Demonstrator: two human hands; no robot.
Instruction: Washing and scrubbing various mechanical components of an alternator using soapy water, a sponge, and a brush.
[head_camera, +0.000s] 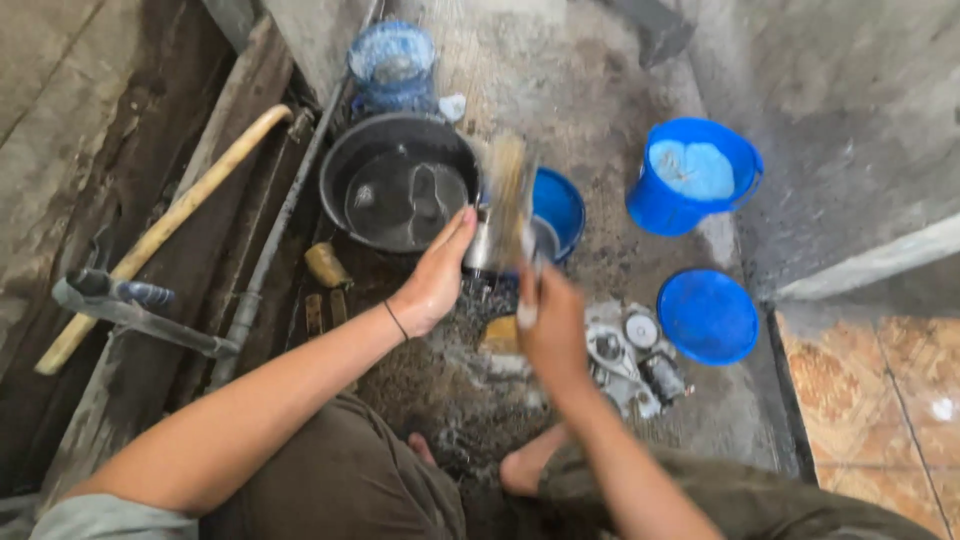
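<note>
Blue plastic is the colour we count most here: one bucket (690, 180) with pale cloth or foam inside, standing upright near the wall; one round lid (708, 315) lying flat just below it; one smaller bowl (560, 208) partly hidden behind our hands; and one clear jar with a blue top (393, 65) at the far end; beside these sits a single black basin (400, 175) holding dark liquid, touching the bowl's left side as far as we can tell; our left hand (435, 275) is raised over the basin's near rim, its fingers closed around a small metal part (480, 245), which sits between the basin and the bowl; our right hand (553, 330) is clamped on the handle of one brush (510, 200), whose pale bristles are blurred and stand against the metal part; below the right hand, on the wet, gritty concrete floor (590, 90), lies one cluster of grey engine pieces (630, 355), too jumbled for us to count singly; to the left we see one long wooden handle (160, 235) lying slantwise, one grey pipe (275, 235) running alongside it, and one yellowish bottle-like thing (327, 265) near the basin; our two bare feet show at the bottom, close to the wet patch.
</note>
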